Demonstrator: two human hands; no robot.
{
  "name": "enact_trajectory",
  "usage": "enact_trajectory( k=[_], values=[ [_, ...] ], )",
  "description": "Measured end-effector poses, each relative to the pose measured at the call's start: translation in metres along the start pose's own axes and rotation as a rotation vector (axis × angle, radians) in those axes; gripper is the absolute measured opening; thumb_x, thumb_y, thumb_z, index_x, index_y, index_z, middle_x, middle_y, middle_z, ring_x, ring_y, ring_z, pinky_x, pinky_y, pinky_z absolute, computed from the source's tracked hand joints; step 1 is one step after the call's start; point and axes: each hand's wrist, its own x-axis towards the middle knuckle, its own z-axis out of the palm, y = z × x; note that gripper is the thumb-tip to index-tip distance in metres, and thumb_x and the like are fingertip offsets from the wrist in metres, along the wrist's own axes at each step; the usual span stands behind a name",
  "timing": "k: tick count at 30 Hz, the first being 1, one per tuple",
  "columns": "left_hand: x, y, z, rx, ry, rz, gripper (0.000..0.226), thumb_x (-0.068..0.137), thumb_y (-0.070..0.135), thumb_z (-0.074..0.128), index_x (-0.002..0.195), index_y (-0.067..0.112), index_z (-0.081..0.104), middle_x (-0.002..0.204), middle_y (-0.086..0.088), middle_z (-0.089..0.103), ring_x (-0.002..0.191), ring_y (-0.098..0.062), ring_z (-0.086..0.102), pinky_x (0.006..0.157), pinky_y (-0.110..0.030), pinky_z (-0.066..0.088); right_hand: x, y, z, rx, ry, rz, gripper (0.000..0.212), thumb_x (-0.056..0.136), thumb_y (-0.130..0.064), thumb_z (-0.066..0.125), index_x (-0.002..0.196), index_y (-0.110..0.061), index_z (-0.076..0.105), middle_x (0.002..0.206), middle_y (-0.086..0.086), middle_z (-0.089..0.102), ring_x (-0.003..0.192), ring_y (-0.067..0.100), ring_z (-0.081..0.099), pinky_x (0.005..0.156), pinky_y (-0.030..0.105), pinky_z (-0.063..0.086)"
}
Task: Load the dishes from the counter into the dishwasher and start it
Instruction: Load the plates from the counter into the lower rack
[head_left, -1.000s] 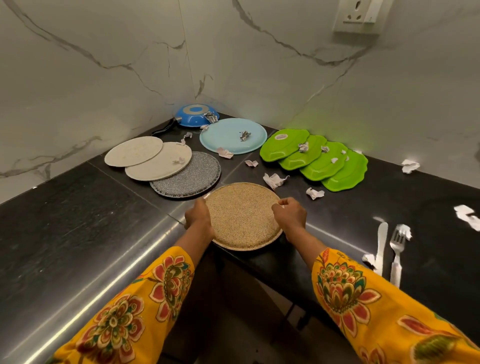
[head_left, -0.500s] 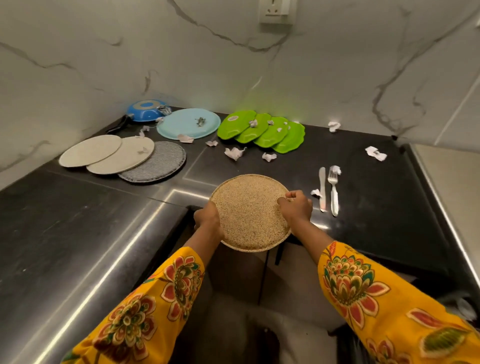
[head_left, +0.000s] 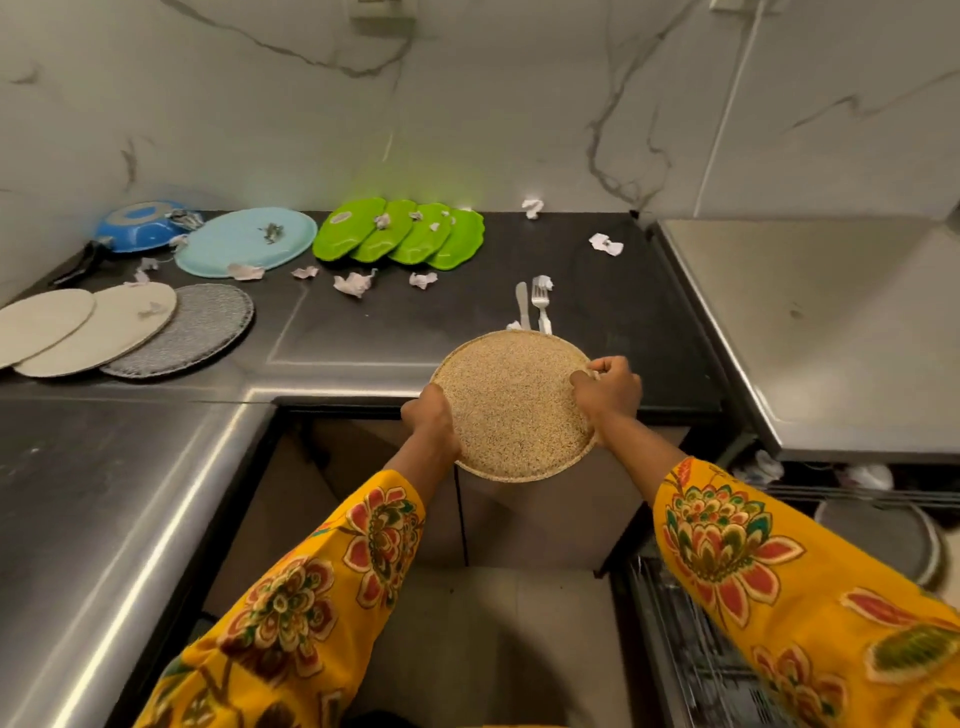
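Both hands hold a round speckled tan plate (head_left: 511, 402) over the counter's front edge. My left hand (head_left: 434, 423) grips its left rim and my right hand (head_left: 605, 389) grips its right rim. On the black counter (head_left: 597, 322) lie two cream plates (head_left: 93, 325), a grey speckled plate (head_left: 192, 330), a light blue plate (head_left: 247, 241), a blue pan (head_left: 140, 226), several green plates (head_left: 400, 234), and a knife (head_left: 522, 304) beside a fork (head_left: 541, 306). The open dishwasher rack (head_left: 691, 649) shows at lower right, with a grey plate (head_left: 883, 535) in it.
Crumpled paper scraps (head_left: 353, 283) are scattered among the dishes and near the back wall. A steel surface (head_left: 810, 322) lies to the right and another steel counter (head_left: 93, 509) to the left. Cabinet fronts and floor lie below the held plate.
The tan plate has come off the counter and moved right, toward the dishwasher, held by both hands. The view has swung right, bringing the rack into sight.
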Motion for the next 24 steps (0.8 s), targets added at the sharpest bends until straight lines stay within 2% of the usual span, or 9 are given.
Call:
enact_trajectory(
  k=[4,7,10,12,14,16,18,21,24],
  values=[
    [-0.02,-0.021,0.03,0.018,-0.045,-0.03,0.032,0.097,0.012,0.039,0.127,0.002,0.044,0.105,-0.012,0.056,0.091,-0.025,0.054,0.089,-0.042,0.049,0.004,0.023,-0.042,0.012,0.058,0.036,0.033,0.08,-0.018,0.064,0.11,-0.008,0.053,0.12,0.015,0.049,0.11,0.029,0.05,0.094,0.035,0.042],
    [-0.04,-0.04,0.054,0.012,-0.085,-0.07,0.029,0.098,0.011,0.036,0.124,0.003,0.046,0.094,-0.009,0.055,0.08,-0.022,0.054,0.088,-0.038,0.047,0.01,0.043,-0.076,0.025,0.1,0.082,0.031,0.08,-0.017,0.062,0.109,-0.009,0.053,0.121,0.014,0.05,0.105,0.028,0.052,0.088,0.033,0.043],
    [-0.067,-0.059,0.078,0.003,-0.142,-0.108,0.02,0.102,0.012,0.03,0.112,0.011,0.046,0.103,-0.01,0.053,0.08,-0.021,0.051,0.089,-0.035,0.043,0.016,0.063,-0.111,0.029,0.161,0.104,0.031,0.08,-0.016,0.061,0.108,-0.008,0.054,0.119,0.016,0.055,0.103,0.031,0.054,0.084,0.033,0.043],
    [-0.083,-0.073,0.093,0.04,-0.187,-0.116,0.011,0.102,0.013,0.028,0.104,0.015,0.039,0.105,-0.01,0.049,0.077,-0.021,0.048,0.087,-0.033,0.04,0.02,0.078,-0.134,0.018,0.187,0.123,0.032,0.081,-0.016,0.06,0.111,-0.007,0.054,0.119,0.017,0.056,0.105,0.033,0.054,0.083,0.033,0.042],
    [-0.092,-0.089,0.109,0.161,-0.177,-0.093,0.003,0.1,0.015,0.035,0.102,0.014,0.035,0.11,-0.013,0.047,0.078,-0.024,0.044,0.082,-0.032,0.036,0.024,0.094,-0.158,0.019,0.201,0.15,0.035,0.084,-0.017,0.059,0.116,-0.007,0.053,0.122,0.017,0.054,0.109,0.033,0.053,0.084,0.033,0.042],
    [-0.101,-0.106,0.124,0.266,-0.175,-0.079,0.009,0.097,0.017,0.041,0.102,0.014,0.035,0.103,-0.009,0.042,0.067,-0.021,0.041,0.079,-0.032,0.036,0.027,0.112,-0.182,0.029,0.204,0.183,0.039,0.085,-0.019,0.059,0.122,-0.007,0.052,0.126,0.017,0.053,0.112,0.032,0.053,0.085,0.033,0.043],
    [-0.114,-0.125,0.139,0.289,-0.188,-0.097,0.005,0.098,0.017,0.04,0.099,0.013,0.038,0.09,-0.005,0.043,0.06,-0.014,0.035,0.073,-0.031,0.038,0.028,0.131,-0.206,0.042,0.214,0.212,0.043,0.086,-0.021,0.06,0.125,-0.006,0.052,0.128,0.016,0.053,0.113,0.031,0.053,0.086,0.032,0.043],
    [-0.139,-0.157,0.159,0.229,-0.211,-0.164,0.017,0.099,0.012,0.03,0.085,0.009,0.041,0.078,-0.001,0.045,0.066,-0.014,0.041,0.072,-0.028,0.039,0.026,0.16,-0.242,0.044,0.253,0.258,0.042,0.086,-0.026,0.06,0.123,-0.006,0.055,0.129,0.017,0.052,0.109,0.032,0.054,0.09,0.036,0.044],
    [-0.159,-0.19,0.179,0.265,-0.212,-0.152,0.012,0.097,0.01,0.03,0.096,0.009,0.042,0.079,-0.003,0.047,0.078,-0.018,0.049,0.077,-0.032,0.043,0.023,0.187,-0.276,0.035,0.278,0.294,0.043,0.088,-0.026,0.058,0.125,-0.005,0.057,0.127,0.017,0.055,0.113,0.033,0.053,0.091,0.036,0.043]
  ],
)
